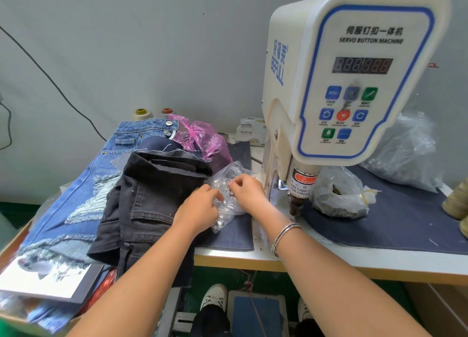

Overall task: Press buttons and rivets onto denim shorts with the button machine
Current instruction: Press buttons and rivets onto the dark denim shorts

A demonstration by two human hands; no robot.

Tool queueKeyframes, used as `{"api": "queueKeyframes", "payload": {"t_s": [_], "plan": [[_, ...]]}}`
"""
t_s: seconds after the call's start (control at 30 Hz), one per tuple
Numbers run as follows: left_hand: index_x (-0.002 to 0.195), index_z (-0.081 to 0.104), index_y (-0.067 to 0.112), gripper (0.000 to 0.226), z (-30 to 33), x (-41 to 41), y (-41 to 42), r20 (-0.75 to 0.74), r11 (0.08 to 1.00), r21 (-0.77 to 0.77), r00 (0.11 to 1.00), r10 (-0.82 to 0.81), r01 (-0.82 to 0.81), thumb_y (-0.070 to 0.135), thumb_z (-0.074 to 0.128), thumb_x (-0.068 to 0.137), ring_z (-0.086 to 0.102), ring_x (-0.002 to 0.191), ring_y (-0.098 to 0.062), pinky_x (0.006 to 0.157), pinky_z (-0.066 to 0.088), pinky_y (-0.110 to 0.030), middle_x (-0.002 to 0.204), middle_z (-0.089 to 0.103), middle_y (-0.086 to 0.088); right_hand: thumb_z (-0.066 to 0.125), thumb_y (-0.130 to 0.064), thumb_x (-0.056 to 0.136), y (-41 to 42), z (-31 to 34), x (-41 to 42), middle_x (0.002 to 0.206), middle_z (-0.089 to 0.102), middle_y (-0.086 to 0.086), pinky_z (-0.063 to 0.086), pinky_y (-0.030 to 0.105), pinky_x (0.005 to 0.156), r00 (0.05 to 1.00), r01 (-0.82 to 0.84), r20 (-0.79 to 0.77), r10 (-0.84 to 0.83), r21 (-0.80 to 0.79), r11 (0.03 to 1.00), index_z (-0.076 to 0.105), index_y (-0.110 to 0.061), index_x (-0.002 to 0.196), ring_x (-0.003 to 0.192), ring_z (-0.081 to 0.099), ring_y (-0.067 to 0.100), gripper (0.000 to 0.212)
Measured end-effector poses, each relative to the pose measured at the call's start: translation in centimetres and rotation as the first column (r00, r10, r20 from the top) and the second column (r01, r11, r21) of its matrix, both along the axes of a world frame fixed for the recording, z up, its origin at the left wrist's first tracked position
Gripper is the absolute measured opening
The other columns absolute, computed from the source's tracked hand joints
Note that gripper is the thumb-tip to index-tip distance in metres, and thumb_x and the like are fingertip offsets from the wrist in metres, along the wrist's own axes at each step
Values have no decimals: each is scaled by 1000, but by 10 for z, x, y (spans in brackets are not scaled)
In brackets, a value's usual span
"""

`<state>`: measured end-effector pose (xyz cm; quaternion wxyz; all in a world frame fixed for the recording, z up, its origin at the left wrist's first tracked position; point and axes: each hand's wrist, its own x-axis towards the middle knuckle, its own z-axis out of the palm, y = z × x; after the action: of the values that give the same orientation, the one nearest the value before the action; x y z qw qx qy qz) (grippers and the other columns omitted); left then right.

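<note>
Hands: left hand (200, 207) and right hand (247, 191) both pinch a clear bag of silver buttons (228, 200), fingers curled into the plastic.
Bag: lies on the dark cloth mat (235, 232), just left of the button machine (336, 83).
Shorts: black denim shorts (149, 197) lie under the left wrist; blue ripped shorts (101, 179) lie beside them.
Machine: 2 more bags of hardware sit at its right.
</note>
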<state>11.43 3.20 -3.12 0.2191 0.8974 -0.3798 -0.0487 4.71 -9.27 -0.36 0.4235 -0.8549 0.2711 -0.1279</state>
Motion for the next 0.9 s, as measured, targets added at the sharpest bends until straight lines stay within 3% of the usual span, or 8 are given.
{"api": "queueKeyframes", "payload": {"t_s": [0.1, 0.17, 0.37, 0.57, 0.63, 0.7, 0.8, 0.9], "plan": [[116, 59, 23, 36, -2, 2, -1, -1, 1000, 5, 1000, -5, 5, 7, 43, 88, 47, 111, -18, 87, 47, -40, 116, 49, 4, 58, -23, 92, 30, 5, -34, 77, 60, -9, 42, 16, 62, 976, -86, 212, 53, 150, 985, 57, -29, 78, 74, 56, 7, 16], [115, 59, 24, 34, -3, 3, 0, 4, 1000, 2, 1000, -7, 7, 8, 44, 88, 47, 110, -18, 87, 47, -39, 116, 49, 5, 60, -24, 91, 45, 2, -71, 74, 62, -9, 45, 14, 64, 957, -145, 275, 98, 159, 977, 59, -32, 80, 69, 57, 1, 14], [112, 61, 26, 40, -7, 6, -3, -16, 1000, -17, 1000, -6, 5, 4, 40, 86, 46, 105, -14, 85, 46, -35, 118, 48, 7, 58, -23, 92, 8, 4, -154, 67, 60, -13, 42, 4, 63, 982, -43, 180, 49, -36, 998, 60, -34, 81, 68, 57, -9, 15], [112, 61, 25, 41, -8, 5, -4, -6, 1000, -18, 1000, -3, 3, 3, 40, 86, 46, 107, -15, 86, 46, -35, 119, 48, 6, 63, -19, 90, -29, 6, -168, 68, 57, -25, 43, 6, 67, 983, 35, 182, 17, -280, 959, 62, -28, 87, 67, 57, -10, 11], [113, 61, 25, 41, -7, 4, -4, 0, 1000, -16, 1000, -6, 6, 3, 40, 86, 47, 108, -16, 87, 46, -37, 119, 48, 5, 62, -21, 91, -35, 7, -163, 74, 57, -22, 40, 6, 66, 990, 15, 138, 39, -376, 926, 65, -21, 93, 65, 55, -7, 4], [114, 61, 24, 42, -7, 4, -3, 2, 1000, -12, 1000, -8, 8, 2, 39, 85, 47, 109, -17, 87, 46, -36, 120, 48, 4, 61, -24, 92, -39, 9, -160, 74, 55, -17, 36, 6, 62, 995, -13, 86, 58, -454, 891, 67, -16, 97, 63, 50, -7, 11], [114, 61, 24, 43, -7, 4, -4, 2, 1000, -12, 1000, -3, 3, 2, 39, 85, 46, 109, -17, 87, 45, -36, 121, 48, 4, 60, -27, 92, -40, 12, -159, 68, 51, -18, 33, 6, 58, 996, -42, 43, 72, -488, 872, 68, -15, 100, 59, 48, -6, 16], [112, 62, 25, 44, -9, 4, -5, 9, 1000, -11, 1000, -3, 4, 1, 39, 84, 46, 111, -19, 87, 44, -35, 121, 49, 3, 59, -28, 93, -40, 12, -158, 75, 60, -7, 31, 8, 58, 996, -68, 18, 88, -499, 864, 69, -14, 105, 61, 47, -1, 21]]}}
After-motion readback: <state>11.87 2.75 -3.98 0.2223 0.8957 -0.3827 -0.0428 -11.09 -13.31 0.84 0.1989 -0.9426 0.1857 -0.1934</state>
